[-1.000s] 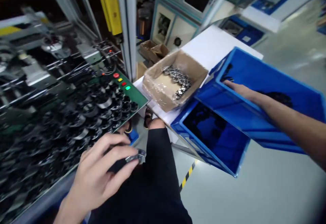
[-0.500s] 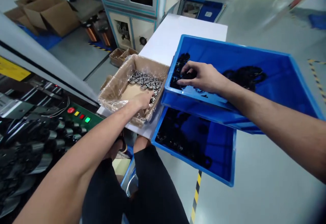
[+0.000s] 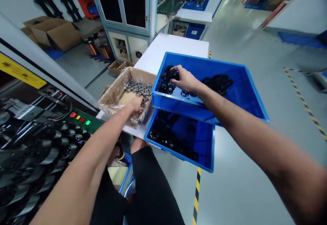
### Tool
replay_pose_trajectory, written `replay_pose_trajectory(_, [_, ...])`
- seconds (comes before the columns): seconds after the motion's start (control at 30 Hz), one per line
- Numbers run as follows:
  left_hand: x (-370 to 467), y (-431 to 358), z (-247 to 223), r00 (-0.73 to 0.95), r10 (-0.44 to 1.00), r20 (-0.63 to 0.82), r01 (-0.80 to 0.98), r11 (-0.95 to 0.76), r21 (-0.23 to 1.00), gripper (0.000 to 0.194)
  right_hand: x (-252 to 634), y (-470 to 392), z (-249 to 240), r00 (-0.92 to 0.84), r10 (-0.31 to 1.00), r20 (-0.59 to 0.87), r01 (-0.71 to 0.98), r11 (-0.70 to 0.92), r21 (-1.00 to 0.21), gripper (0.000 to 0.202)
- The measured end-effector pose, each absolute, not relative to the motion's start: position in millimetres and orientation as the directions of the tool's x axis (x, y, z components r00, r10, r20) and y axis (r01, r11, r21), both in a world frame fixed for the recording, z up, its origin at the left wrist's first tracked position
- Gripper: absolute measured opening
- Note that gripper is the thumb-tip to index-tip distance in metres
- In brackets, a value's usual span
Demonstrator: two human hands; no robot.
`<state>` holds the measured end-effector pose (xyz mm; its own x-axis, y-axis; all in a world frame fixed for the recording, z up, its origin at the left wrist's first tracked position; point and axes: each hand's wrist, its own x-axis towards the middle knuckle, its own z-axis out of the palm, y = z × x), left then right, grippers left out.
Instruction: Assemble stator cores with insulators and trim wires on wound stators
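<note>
Blue upper crate (image 3: 175,105) with black parts (image 3: 166,88), your right hand (image 3: 187,79) at these, fingers curved, their grip I cannot tell, your left hand (image 3: 136,104) at metal rings (image 3: 139,87) inside cardboard box (image 3: 143,76), its grip also unclear.

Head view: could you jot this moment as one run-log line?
left hand: in cardboard box, at metal rings | right hand: in upper blue bin, at black parts | lower blue bin: holds dark pieces

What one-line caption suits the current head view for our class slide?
Left hand at silvery rings in a carton, right hand at black parts in the upper blue bin.
</note>
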<state>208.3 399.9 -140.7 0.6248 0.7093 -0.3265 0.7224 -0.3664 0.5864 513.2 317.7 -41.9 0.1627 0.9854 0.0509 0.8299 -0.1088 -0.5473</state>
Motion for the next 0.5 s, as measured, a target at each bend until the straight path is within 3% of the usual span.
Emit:
replay_pose_trajectory(0.13, [164.8,373.3,-93.3,0.494,0.845,-0.205,0.398,-0.01,0.917,0.055,518.5,315.7,-41.4,0.272,0.96,0.068,0.826,-0.197,-0.528,0.054])
replay_pose_trajectory(0.23, [126.1,332.6,-45.9,0.447,0.886,-0.119,0.055,0.106,0.993,0.051,513.3,310.0,-37.6,0.333,0.94,0.082,0.824,-0.247,-0.51,0.042])
replay_pose_trajectory(0.3, [101.5,292.9,-18.1,0.413,0.904,-0.109,-0.199,0.206,0.958,0.056,506.6,304.3,-29.8,0.364,0.925,0.11,0.826,-0.266,-0.497,0.037])
replay_pose_trajectory(0.4, [67.2,220.3,1.9,0.358,0.913,-0.196,-0.519,0.37,0.771,0.054,496.6,292.0,-8.9,0.381,0.905,0.192,0.843,-0.254,-0.475,0.042])
replay_pose_trajectory(0.5, [30.6,145.2,-6.1,0.333,0.917,-0.22,-0.597,0.386,0.703,0.044,481.2,272.7,10.2,0.291,0.908,0.301,0.891,-0.142,-0.432,0.061])
